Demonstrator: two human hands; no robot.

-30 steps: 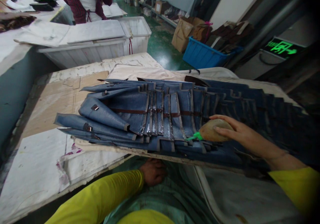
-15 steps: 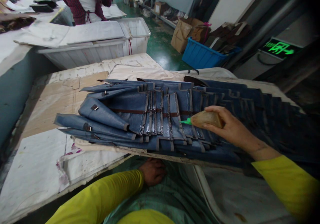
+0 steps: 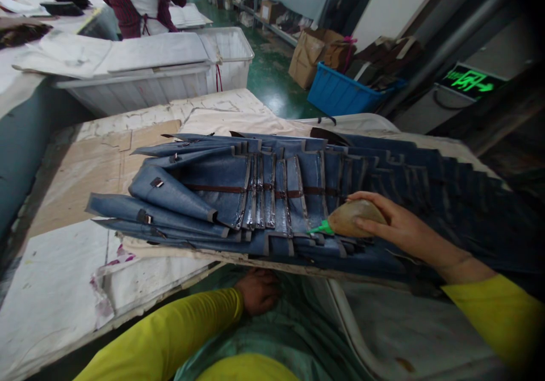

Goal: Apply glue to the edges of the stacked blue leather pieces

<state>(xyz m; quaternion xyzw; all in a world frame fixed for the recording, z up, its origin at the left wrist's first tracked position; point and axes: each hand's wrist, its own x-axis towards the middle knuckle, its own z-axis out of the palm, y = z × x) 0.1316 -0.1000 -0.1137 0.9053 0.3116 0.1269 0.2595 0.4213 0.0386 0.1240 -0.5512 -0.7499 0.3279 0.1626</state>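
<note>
My right hand [image 3: 385,222] is closed around a yellowish squeeze bottle [image 3: 355,217] with a green nozzle. The nozzle tip points left and meets the lower end of a grey-edged strip on the overlapping blue leather-like pieces [image 3: 200,202]. Glossy wet lines of what looks like glue run along several of those edges in the middle of the row. A brown band [image 3: 217,188] crosses the pieces. My left hand [image 3: 258,291] rests on the green apron [image 3: 264,341] below the table edge, its fingers curled in, with nothing seen in it.
Brown cardboard [image 3: 85,159] and white sheeting [image 3: 51,279] cover the table's left side. Behind stand white plastic bins [image 3: 140,88], a blue crate [image 3: 336,91] and a cardboard box [image 3: 313,54]. A person in a dark red checked sleeve [image 3: 113,0] is beyond the bins.
My right hand has brought the bottle toward me, so the nozzle has slid down along the strip to its near end. My left hand stays where it was.
</note>
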